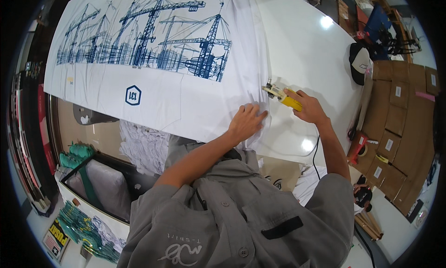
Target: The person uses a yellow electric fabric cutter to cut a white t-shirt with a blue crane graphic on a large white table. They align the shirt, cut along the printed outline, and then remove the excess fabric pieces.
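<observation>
A white fabric (107, 80) with a printed blue drawing of cranes is laid over a glossy white table (302, 50). My left hand (246, 122) rests on its rumpled right edge, fingers apart and slightly bent. Just right of it, my right hand (309, 108) grips a yellow, corded electric cutter (290, 98), whose metal head sits at the fabric's edge. The cutter's black cord hangs down past my right forearm.
A cap (358, 64) lies at the table's right edge, beside cardboard (399, 115) and a red tape dispenser (357, 147). A person (362, 196) shows at lower right. Below the table at left are white scraps (144, 147) and a bin (69, 184) with bundles.
</observation>
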Tool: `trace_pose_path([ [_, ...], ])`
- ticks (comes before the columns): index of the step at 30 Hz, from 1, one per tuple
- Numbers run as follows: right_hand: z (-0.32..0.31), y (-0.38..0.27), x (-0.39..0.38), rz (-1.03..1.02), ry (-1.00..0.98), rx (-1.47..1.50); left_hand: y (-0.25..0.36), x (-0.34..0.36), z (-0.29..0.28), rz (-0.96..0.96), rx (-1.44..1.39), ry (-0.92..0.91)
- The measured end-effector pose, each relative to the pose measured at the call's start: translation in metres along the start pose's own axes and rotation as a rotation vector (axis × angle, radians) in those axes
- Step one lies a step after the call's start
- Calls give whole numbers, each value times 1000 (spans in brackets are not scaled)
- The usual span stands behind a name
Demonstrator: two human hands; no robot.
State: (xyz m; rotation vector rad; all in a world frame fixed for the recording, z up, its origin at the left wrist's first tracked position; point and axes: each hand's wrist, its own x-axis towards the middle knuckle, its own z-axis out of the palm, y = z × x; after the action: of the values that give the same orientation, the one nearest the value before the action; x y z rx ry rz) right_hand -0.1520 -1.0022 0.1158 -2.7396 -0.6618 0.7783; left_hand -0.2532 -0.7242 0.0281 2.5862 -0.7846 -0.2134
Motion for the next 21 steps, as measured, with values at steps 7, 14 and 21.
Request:
trace_pose_path([
  [7, -4, -42, 47, -123, -43, -33, 1, -3, 4, 47, -16, 21],
  [14, 3, -95, 77, -84, -95, 27, -3, -10, 13, 223, -116, -37],
  [21, 16, -97, 76, -141, -17, 64, -45, -45, -24, 149, -494, -187],
])
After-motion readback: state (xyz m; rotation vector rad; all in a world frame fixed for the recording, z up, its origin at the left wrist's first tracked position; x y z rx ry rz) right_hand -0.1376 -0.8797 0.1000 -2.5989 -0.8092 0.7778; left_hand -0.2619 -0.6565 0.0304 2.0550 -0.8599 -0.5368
